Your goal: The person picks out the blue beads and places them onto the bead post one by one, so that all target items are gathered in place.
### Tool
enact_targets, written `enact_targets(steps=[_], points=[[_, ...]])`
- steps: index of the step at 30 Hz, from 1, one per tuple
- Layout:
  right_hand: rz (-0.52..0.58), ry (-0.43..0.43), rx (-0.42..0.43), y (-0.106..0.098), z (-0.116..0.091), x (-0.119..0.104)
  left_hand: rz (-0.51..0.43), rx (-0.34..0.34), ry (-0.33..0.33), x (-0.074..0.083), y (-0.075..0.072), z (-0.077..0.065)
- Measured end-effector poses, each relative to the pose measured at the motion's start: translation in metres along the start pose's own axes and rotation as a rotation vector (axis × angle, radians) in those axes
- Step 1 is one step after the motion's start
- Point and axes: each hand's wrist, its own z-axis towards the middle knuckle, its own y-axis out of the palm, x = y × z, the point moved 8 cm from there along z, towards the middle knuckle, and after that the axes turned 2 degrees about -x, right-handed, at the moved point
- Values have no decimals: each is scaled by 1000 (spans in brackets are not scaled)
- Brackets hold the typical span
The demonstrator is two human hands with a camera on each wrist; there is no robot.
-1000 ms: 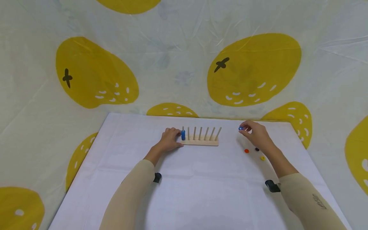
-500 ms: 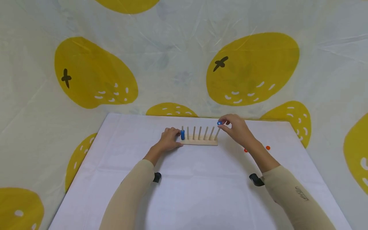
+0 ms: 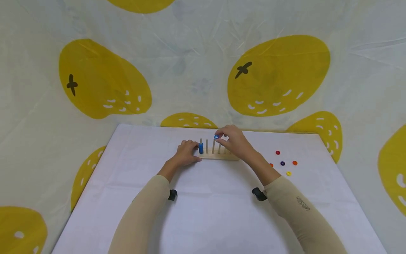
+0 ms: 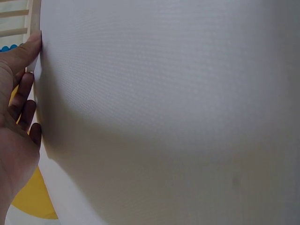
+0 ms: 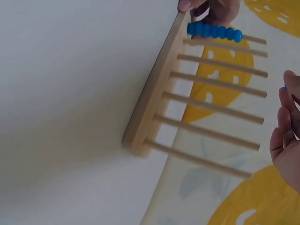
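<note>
A wooden peg rack [image 3: 222, 157] with several upright pegs stands on the white table. Blue ring beads [image 5: 213, 31] are stacked on its leftmost peg, whose tip sticks out above them. My left hand [image 3: 185, 153] grips the rack's left end, its thumb on the front edge of the base in the left wrist view. Between thumb and fingers, my right hand [image 3: 234, 141] pinches another blue bead [image 3: 216, 137], held at the height of the peg tops over the left half of the rack. In the right wrist view that bead is mostly hidden by the fingers.
Loose beads lie on the table right of the rack: red [image 3: 277, 152], dark purple [image 3: 282, 163], yellow [image 3: 289, 173] and orange [image 3: 295, 163]; another orange one is partly behind the right forearm. A cloth [image 3: 190, 70] with yellow fruit print hangs behind the table.
My right hand has carried the blue bead leftward from beside the loose beads, past the right pegs, to above the rack. The left hand has stayed at the rack's end.
</note>
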Motion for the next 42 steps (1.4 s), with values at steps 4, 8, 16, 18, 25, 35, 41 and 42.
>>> enact_targets(steps=[4, 8, 16, 18, 25, 35, 41, 42], points=[[4, -3, -32, 12, 13, -8, 11, 0, 8, 1, -2, 0], [13, 10, -68, 23, 25, -14, 17, 0, 14, 1, -2, 0], [12, -7, -102, 35, 38, -20, 21, 4, 16, 1, -2, 1], [6, -25, -102, 37, 39, -21, 24, 1, 14, 0, -2, 1], [16, -23, -123, 43, 41, -20, 21, -2, 17, -1, 0, 3], [8, -19, -138, 44, 40, -20, 22, -4, 23, -1, 1, 4], [-2, -11, -144, 47, 41, -19, 7, -6, 4, -1, 1, 1], [-6, -12, -144, 47, 41, -19, 2, -5, 2, -1, 1, 1]])
